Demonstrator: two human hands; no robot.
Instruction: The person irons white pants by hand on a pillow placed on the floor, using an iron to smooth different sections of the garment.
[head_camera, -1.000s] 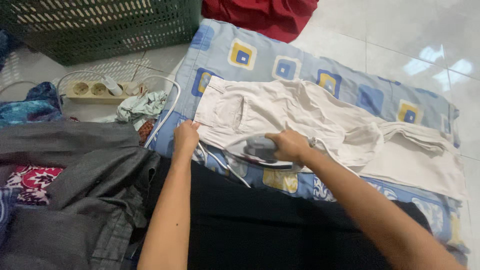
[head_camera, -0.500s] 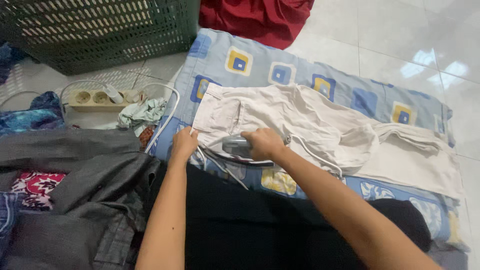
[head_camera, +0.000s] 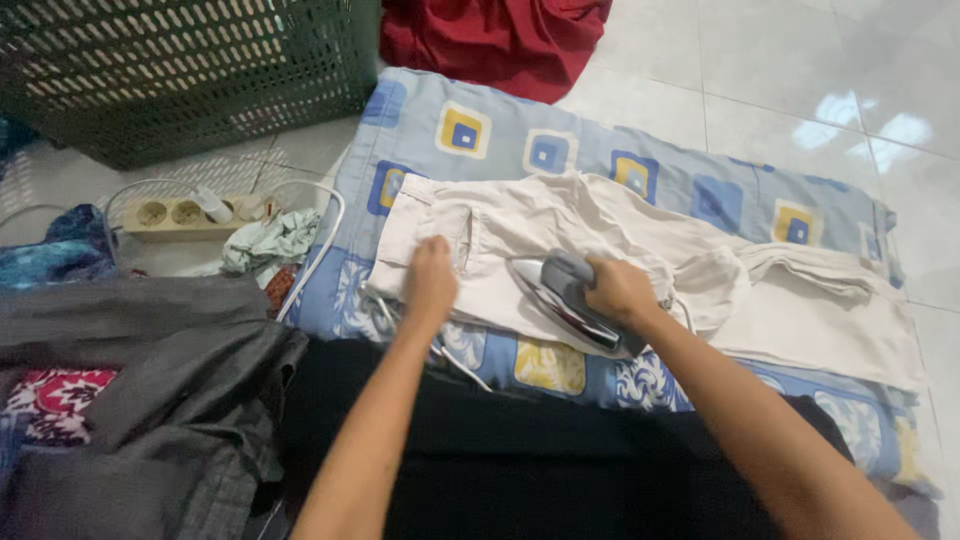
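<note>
Nearest the camera, below both forearms, lies a black cloth (head_camera: 560, 460), and to the left of the left arm sits a heap of grey clothing (head_camera: 150, 390) with a red flowered fabric (head_camera: 55, 390) showing under it. The left hand (head_camera: 430, 280) rests palm down, fingers loosely curled, on the waist end of a pair of cream trousers (head_camera: 560, 245), pressing the cloth flat; it grips nothing. Just to its right, the right hand (head_camera: 620, 292) is closed around the handle of a grey iron (head_camera: 565, 300), which is tilted up on its edge so that the shiny soleplate faces the left hand. The iron's white cord (head_camera: 455, 360) runs along the near edge of the trousers beneath the left wrist.

The trousers lie spread on a blue patterned pad (head_camera: 500, 135) with yellow and blue squares, laid on the tiled floor (head_camera: 800, 60); the legs stretch away to the right of the right hand. Left of the left hand, a crumpled pale green cloth (head_camera: 270, 240) lies beside a beige power strip (head_camera: 185, 213). Beyond that stands a dark green laundry basket (head_camera: 190, 65), and beyond the pad, a red garment (head_camera: 500, 40).
</note>
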